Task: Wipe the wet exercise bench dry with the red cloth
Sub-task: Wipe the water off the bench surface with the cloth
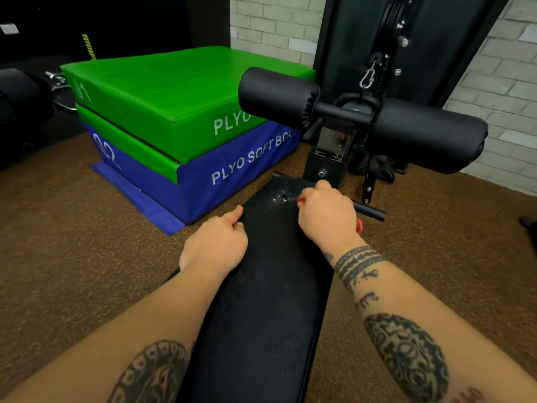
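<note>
While the right hand (pixel 325 216) sits near the far end of the black exercise bench (pixel 261 315), its grip is balled tight around the red cloth (pixel 359 226). Only small scraps of the cloth show, at the fingers and at the heel of the palm. The fist rests on the padded top, just beside a patch of glinting water droplets (pixel 280 197) around a small hole in the upholstery. The left hand (pixel 215 245) holds the pad's left edge, its grip curled there with one finger stretched forward along the seam; the remaining fingers are tucked out of sight. Both tattooed forearms reach in from the bottom of the view, one along each side of the pad. Beyond the bench end stand two black foam rollers (pixel 430 135) on a crossbar, and to the left a green plyo box (pixel 162 91) is stacked on a blue one (pixel 232 175) on the brown speckled floor (pixel 72 228).
</note>
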